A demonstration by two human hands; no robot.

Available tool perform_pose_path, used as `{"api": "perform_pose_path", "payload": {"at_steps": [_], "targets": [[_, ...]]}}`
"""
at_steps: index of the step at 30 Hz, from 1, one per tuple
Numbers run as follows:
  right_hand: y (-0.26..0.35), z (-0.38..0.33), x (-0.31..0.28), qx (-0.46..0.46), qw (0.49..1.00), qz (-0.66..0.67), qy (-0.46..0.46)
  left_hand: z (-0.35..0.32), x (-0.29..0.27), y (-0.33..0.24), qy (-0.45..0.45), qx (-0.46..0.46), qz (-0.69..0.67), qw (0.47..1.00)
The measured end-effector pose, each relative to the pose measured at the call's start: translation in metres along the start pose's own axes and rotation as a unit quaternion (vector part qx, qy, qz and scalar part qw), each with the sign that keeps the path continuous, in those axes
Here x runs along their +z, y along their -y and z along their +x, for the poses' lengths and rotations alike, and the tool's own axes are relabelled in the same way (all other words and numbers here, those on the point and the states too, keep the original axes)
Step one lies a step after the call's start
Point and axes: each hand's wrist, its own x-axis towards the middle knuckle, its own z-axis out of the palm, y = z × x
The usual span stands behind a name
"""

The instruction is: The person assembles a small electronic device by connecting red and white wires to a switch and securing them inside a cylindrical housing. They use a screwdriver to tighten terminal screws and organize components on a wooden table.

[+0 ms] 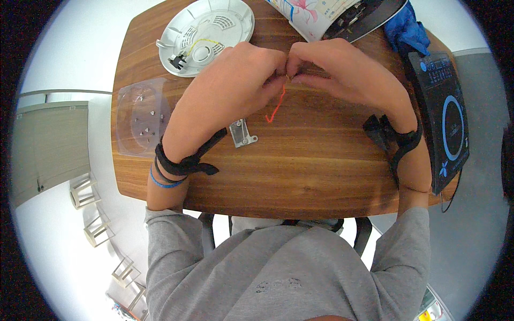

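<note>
My left hand [250,76] and my right hand [334,67] meet fingertip to fingertip over the far middle of the table. Both are closed in a pinch. From where they meet, a thin red wire [277,105] hangs down, bent into a hook at its lower end. The pinched end is hidden by the fingers. Below my left wrist lies a small metal bracket-like part [242,134] with a screw hole. Beyond my left hand rests a round white plastic housing [238,32], with a black plug [178,62] and a yellow wire in it.
A clear plastic tray [127,125] with several small screws lies at the left. An induction cooker [436,123] stands along the right edge, with blue cloth [404,29] behind it. At the back is a white appliance-like body [316,18] with a flower print. The wooden table [300,176] has rounded edges.
</note>
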Motion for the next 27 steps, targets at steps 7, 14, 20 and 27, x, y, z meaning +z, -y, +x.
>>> {"api": "perform_pose_path", "payload": {"at_steps": [7,14,20,27], "targets": [[-0.0025,-0.0021,0.0069,0.054,0.996,0.057,-0.038,0.0016,-0.0025,-0.0029,-0.021,0.005,0.012,1.0],[0.0003,-0.0016,0.0039,0.047,0.996,0.062,-0.042,0.0006,-0.004,-0.0033,-0.042,0.011,0.003,0.999],[0.0014,-0.0011,0.0024,0.065,0.995,0.059,-0.044,0.0005,-0.0016,-0.002,-0.06,0.018,0.003,0.998],[0.001,-0.0008,0.0029,0.079,0.994,0.056,-0.051,0.0008,0.0,-0.0013,-0.057,0.013,0.015,0.998]]}}
